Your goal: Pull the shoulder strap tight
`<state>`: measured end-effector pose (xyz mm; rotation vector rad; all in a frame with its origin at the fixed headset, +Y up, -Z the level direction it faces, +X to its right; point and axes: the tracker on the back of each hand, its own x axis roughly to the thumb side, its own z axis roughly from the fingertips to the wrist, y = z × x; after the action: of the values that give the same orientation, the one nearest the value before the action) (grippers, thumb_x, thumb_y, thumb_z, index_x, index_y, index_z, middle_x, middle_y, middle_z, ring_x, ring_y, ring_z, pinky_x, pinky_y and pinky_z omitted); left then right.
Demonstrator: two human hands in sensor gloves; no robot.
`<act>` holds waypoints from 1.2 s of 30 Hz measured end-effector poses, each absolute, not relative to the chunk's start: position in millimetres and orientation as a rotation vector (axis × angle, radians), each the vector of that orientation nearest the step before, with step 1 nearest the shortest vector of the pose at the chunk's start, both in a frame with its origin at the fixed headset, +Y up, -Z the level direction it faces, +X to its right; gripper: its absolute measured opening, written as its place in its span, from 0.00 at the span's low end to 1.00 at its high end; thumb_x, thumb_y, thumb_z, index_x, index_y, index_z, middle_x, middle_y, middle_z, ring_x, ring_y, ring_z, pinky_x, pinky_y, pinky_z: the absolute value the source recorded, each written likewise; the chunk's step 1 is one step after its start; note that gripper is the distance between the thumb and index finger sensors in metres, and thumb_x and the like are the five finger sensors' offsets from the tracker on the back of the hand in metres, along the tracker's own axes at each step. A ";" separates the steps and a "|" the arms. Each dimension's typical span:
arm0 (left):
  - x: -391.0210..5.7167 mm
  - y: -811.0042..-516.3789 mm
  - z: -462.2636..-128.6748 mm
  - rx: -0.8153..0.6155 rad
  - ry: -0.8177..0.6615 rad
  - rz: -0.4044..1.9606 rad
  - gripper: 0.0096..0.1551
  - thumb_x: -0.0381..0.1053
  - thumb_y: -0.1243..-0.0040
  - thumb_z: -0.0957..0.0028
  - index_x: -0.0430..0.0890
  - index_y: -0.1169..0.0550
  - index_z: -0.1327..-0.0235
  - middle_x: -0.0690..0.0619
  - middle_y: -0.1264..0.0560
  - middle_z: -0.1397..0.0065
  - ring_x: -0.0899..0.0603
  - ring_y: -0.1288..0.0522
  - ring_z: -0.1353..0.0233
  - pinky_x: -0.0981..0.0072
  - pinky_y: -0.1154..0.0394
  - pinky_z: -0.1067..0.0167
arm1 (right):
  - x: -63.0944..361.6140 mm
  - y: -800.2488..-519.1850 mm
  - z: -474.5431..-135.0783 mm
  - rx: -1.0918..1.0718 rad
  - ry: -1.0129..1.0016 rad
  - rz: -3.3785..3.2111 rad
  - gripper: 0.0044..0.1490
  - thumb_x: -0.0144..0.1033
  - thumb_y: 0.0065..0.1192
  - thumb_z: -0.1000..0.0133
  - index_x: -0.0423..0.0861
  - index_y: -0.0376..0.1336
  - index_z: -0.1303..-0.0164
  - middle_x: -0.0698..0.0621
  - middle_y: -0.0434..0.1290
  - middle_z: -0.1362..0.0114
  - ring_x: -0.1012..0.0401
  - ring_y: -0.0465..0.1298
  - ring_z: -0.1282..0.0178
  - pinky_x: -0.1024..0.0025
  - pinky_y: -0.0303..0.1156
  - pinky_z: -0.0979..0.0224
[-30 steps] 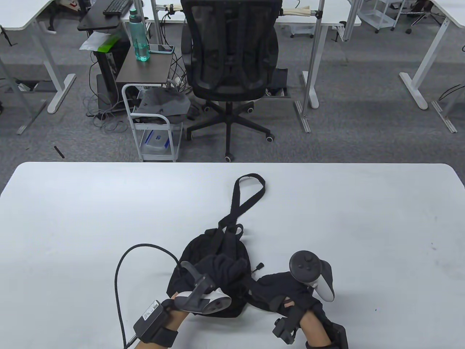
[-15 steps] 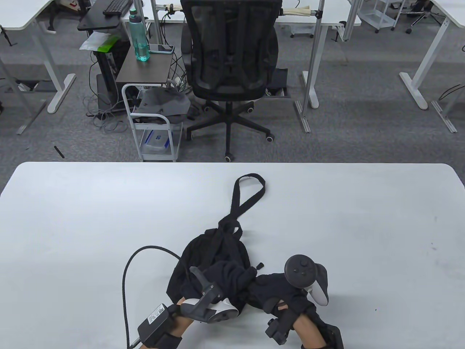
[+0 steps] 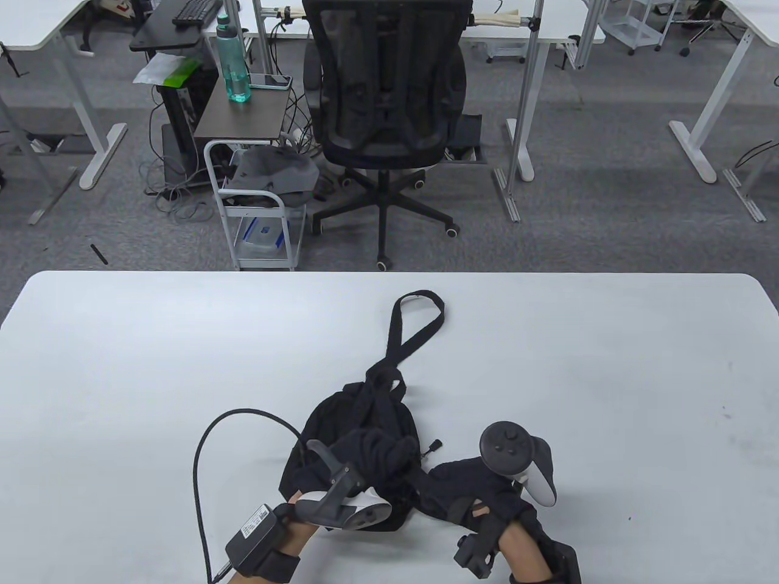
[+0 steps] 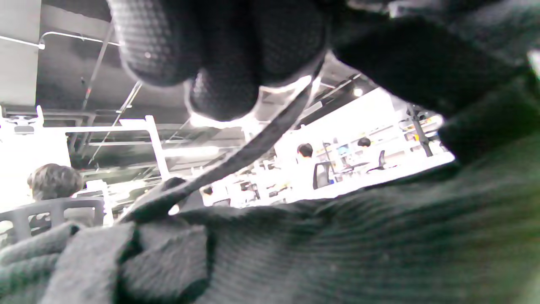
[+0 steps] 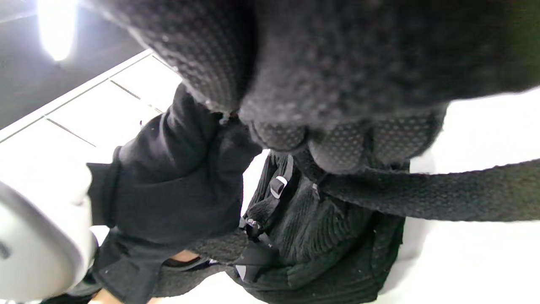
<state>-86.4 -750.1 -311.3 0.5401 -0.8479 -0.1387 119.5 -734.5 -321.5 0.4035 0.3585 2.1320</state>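
Observation:
A small black backpack (image 3: 341, 420) lies on the white table (image 3: 608, 395) near its front edge. One long strap loop (image 3: 420, 316) trails away from it toward the far side. My left hand (image 3: 383, 453) lies on the bag's right part with its fingers curled into the fabric; in the left wrist view its fingertips (image 4: 219, 84) bunch above a thin strap (image 4: 261, 143). My right hand (image 3: 462, 486) sits just right of the bag. Its fingers (image 5: 329, 152) curl round a black webbing shoulder strap (image 5: 443, 196) that runs off beside a grey buckle (image 5: 277, 185).
A black cable (image 3: 201, 450) arcs from my left wrist over the table, left of the bag. Beyond the far edge stand an office chair (image 3: 386, 109) and a white cart (image 3: 258, 207). A zipper pull (image 3: 433, 447) pokes out between my hands.
Half a second ago both hands had drawn closer, the left reaching right to the zipper pull. Now they have moved apart again, much as one second ago. The bag stays put.

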 end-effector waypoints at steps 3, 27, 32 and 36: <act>-81.2 -746.1 -305.5 0.537 -0.877 -0.039 0.37 0.58 0.56 0.59 0.54 0.35 0.30 0.61 0.17 0.51 0.49 0.15 0.43 0.62 0.18 0.46 | 119.8 -735.7 -322.3 0.397 0.346 2.129 0.29 0.48 0.69 0.49 0.35 0.80 0.60 0.36 0.85 0.49 0.41 0.84 0.52 0.41 0.73 0.43; -82.5 -753.6 -309.1 0.520 -0.872 -0.119 0.37 0.57 0.58 0.59 0.54 0.35 0.30 0.62 0.17 0.52 0.49 0.15 0.44 0.62 0.17 0.46 | 112.7 -737.3 -319.8 0.400 0.371 2.174 0.23 0.40 0.68 0.49 0.35 0.80 0.62 0.37 0.86 0.50 0.42 0.85 0.53 0.41 0.74 0.43; -76.2 -746.8 -301.1 0.521 -0.910 -0.005 0.37 0.57 0.57 0.58 0.54 0.35 0.30 0.61 0.17 0.52 0.49 0.15 0.44 0.62 0.17 0.46 | 114.6 -733.8 -318.0 0.383 0.312 2.135 0.26 0.45 0.68 0.49 0.35 0.80 0.60 0.37 0.86 0.50 0.41 0.85 0.53 0.41 0.74 0.43; -71.8 -747.3 -297.9 0.522 -0.925 -0.001 0.37 0.57 0.57 0.58 0.53 0.35 0.30 0.61 0.17 0.52 0.49 0.14 0.44 0.62 0.17 0.46 | 112.4 -732.9 -316.9 0.387 0.296 2.170 0.23 0.41 0.69 0.49 0.35 0.80 0.64 0.38 0.87 0.53 0.43 0.86 0.56 0.42 0.75 0.45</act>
<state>-71.8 -747.3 -297.9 0.5225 -0.9247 -0.0010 112.4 -732.9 -316.9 0.3872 0.2964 2.1702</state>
